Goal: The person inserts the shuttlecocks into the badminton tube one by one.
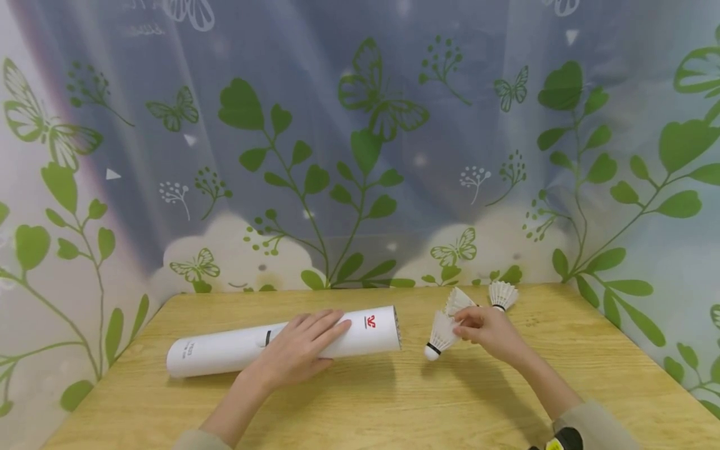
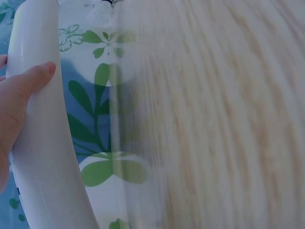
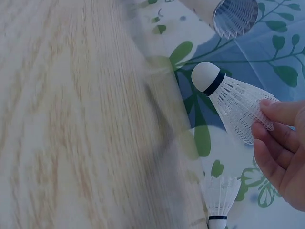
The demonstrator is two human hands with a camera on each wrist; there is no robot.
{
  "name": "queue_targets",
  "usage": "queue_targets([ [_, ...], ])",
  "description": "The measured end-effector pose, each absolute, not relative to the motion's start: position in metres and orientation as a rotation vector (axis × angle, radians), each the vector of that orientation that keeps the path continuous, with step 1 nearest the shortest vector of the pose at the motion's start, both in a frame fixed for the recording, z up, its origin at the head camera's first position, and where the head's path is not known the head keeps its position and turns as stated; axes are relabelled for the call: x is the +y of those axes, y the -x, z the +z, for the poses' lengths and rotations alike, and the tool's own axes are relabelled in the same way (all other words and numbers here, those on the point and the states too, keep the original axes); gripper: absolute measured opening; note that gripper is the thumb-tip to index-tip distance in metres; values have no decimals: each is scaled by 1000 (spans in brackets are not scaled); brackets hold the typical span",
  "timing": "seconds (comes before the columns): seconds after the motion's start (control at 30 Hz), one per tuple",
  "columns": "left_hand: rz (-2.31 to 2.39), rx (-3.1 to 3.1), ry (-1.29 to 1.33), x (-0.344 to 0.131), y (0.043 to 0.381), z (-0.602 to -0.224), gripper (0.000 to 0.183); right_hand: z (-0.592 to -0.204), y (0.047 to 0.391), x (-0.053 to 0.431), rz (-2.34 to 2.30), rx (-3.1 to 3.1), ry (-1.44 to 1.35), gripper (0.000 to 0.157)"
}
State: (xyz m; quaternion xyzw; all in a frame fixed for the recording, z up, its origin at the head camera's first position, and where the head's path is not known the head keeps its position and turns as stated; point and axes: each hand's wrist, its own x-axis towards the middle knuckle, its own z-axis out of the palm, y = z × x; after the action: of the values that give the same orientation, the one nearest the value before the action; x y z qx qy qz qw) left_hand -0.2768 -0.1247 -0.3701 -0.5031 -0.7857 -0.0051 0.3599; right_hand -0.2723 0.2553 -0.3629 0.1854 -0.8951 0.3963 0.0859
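A white shuttlecock tube [image 1: 360, 334] with a red logo lies at a slant, its right end slightly higher. My left hand [image 1: 298, 350] grips its middle from above, with the thumb [image 2: 40, 76] on the near side. In the right wrist view, a shuttlecock skirt [image 3: 236, 19] shows inside the tube's open end. My right hand [image 1: 489, 331] pinches a white shuttlecock [image 1: 442, 331] by its skirt edge, its black-banded cork [image 3: 206, 76] pointing toward the left and down in the head view. The held shuttlecock is just right of the tube's mouth, apart from it.
Behind my right hand is another shuttlecock [image 1: 458, 300], partly hidden. One more shuttlecock [image 1: 503, 294] stands cork down near the back edge of the wooden table [image 1: 394, 400]. A patterned curtain [image 1: 315, 237] with green leaves and butterflies hangs behind the table and along its sides.
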Motion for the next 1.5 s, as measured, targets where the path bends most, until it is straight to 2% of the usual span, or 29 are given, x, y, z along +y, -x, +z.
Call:
queue_targets([
  [0.23,1,-2032,1297,-124,276,-371,84,-355,261,244,1297,-2609,-556,27],
  [0.67,13,-2071,1304,-120,275,-372,83,-353,256,215,1397,-2413,-604,17],
  [1.03,5,-2064,1309,-117,275,-372,83,-359,257,195,1566,-2436,-657,16],
  [1.5,-3,-2021,1298,-116,277,-373,83,-357,256,183,1424,-2458,-604,15],
])
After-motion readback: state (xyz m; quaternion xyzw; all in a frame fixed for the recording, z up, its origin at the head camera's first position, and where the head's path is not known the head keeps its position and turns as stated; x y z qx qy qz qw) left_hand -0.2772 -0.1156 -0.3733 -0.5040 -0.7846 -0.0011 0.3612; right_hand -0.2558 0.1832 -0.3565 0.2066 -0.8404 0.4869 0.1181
